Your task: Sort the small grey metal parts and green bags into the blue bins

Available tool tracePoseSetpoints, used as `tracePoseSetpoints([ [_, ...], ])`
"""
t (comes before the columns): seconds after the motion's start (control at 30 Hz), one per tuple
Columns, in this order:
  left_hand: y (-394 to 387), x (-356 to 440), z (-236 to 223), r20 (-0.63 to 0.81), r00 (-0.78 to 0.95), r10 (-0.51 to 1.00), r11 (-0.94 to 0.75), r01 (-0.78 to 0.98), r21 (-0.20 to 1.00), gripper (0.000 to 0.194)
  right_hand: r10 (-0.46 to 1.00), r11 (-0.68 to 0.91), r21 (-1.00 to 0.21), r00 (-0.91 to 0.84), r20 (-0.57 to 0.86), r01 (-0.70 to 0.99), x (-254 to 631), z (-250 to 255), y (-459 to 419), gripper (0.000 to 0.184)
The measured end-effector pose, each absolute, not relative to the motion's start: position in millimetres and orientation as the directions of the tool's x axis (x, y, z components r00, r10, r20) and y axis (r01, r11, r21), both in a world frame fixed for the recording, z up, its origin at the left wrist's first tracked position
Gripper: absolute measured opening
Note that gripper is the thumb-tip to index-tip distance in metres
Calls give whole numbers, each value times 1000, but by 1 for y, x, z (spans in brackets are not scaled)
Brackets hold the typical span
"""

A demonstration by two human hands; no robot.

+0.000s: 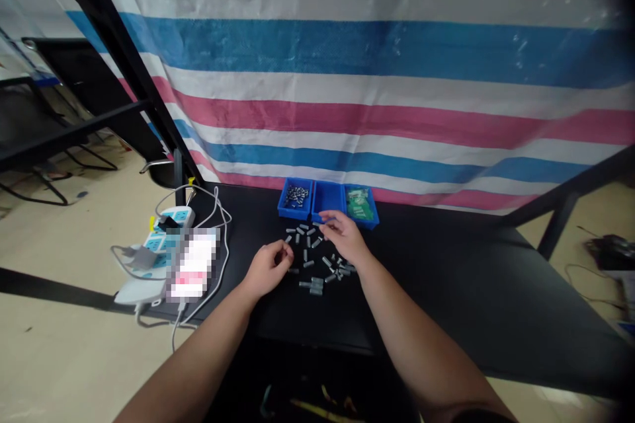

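Observation:
Small grey metal cylinders (308, 264) lie scattered over the black tabletop between my hands. My left hand (270, 268) is closed, palm down, at the left of this scatter; a short metal cylinder (288, 238) shows at its fingertips. Reaching in from the right, my right hand (346, 236) has thumb and forefinger pinched near the blue bins, with another metal cylinder (316, 224) at their tips. A few cylinders (316, 286) lie side by side close to me. Fine detail of the pieces is too small to make out.
Three blue bins stand behind the scatter: the left bin (295, 213) holds small metal parts, the middle bin (328, 197) shows its bare floor, the right bin (374, 218) contains green items. On the left lie a power strip (181, 217), white cables and a blurred-out phone (193, 268). Striped sheeting (347, 46) hangs behind.

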State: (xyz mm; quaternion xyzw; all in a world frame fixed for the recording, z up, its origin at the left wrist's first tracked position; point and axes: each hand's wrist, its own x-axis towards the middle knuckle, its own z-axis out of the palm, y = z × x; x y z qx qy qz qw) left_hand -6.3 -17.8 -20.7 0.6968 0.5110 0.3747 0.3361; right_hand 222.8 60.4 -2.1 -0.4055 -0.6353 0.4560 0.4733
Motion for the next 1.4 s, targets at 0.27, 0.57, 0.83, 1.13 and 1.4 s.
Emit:
tracePoseSetpoints([
  [0.27, -18, -6, -19, 182, 193, 964, -257, 503, 825, 14, 887, 459, -550, -397, 236, 698, 239, -5, 59, 11],
  [0.57, -18, -5, -17, 190, 197, 962, -265, 500, 825, 13, 887, 461, -492, -375, 269, 738, 230, -1, 53, 7],
  [0.83, -19, -5, -17, 185, 195, 963, -259, 489, 833, 13, 844, 341, -859, -527, 101, 383, 241, 13, 49, 9],
  [1.13, -18, -7, -17, 186, 190, 964, -257, 484, 836, 12, 926, 224, -972, -325, 191, 68, 218, 4, 52, 49],
  [1.4, -19, -6, -18, 170, 190, 967, -244, 493, 835, 13, 893, 339, -817, -433, 124, 466, 246, 16, 52, 18],
])
